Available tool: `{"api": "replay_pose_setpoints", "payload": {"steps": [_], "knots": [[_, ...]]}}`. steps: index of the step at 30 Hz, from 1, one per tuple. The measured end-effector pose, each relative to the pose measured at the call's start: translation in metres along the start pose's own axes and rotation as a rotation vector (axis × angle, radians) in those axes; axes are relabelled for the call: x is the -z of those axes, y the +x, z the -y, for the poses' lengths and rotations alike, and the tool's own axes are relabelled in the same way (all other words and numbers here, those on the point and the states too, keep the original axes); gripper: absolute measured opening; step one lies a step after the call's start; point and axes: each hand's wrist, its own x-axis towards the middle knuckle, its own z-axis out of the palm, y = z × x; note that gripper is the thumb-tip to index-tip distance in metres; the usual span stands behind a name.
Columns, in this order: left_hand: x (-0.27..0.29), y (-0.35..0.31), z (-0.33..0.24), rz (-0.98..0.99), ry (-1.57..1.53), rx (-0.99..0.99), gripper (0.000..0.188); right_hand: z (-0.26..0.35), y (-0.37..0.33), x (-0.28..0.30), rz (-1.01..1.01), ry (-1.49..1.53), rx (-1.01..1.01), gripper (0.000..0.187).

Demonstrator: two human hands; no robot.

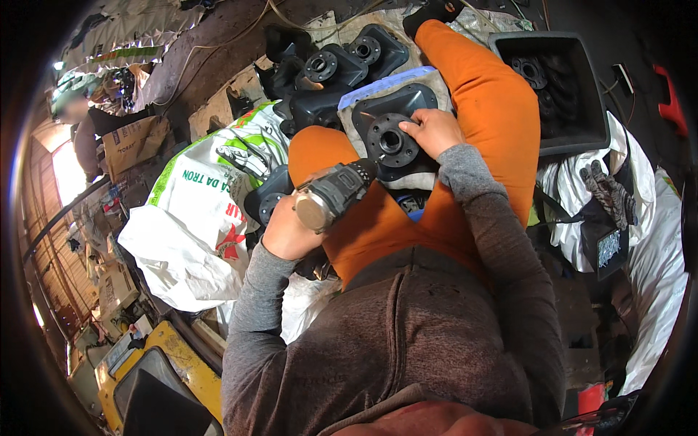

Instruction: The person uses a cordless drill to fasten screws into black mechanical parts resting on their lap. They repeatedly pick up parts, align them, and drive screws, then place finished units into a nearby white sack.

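A cordless drill point(323, 200) is gripped in my left hand point(285, 231), its front end reaching toward a black flanged part point(390, 139) between my legs. That part has a round disc with a raised centre hole and a ring of small holes, above a wider squarish base point(414, 98). My right hand point(436, 133) holds the disc's right edge, the thumb lying on its face. A thin, pointed copper-coloured piece point(366, 115) shows at the disc's upper left. Under the base lies a pale sheet or board with a blue edge point(385, 86). The drill's tip is hard to make out.
Several similar black parts point(321, 65) lie ahead, and another point(270, 205) beside my left knee. At right stands a dark bin point(600, 120) of black parts. A patterned glove point(609, 192) and a small tray of screws point(609, 249) rest on white sacking. A printed white sack point(185, 232) lies left.
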Motion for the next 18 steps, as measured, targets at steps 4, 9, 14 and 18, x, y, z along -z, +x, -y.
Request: {"api": "replay_pose_setpoints", "payload": {"steps": [4,9,14,18], "knots": [[-0.005,0.007,-0.001,0.026,0.037,0.003,0.050,0.009,0.003,0.015,0.250,0.032,-0.188,0.038],[-0.003,0.014,-0.007,0.125,-0.028,0.161,0.044,0.001,0.010,0.007,0.235,0.094,-0.164,0.037],[-0.018,0.016,0.004,0.033,-0.160,0.082,0.053,0.002,0.008,0.009,0.255,0.168,-0.183,0.037],[-0.010,0.023,-0.004,0.114,0.010,0.118,0.048,-0.004,0.014,0.006,0.236,0.145,-0.131,0.039]]}}
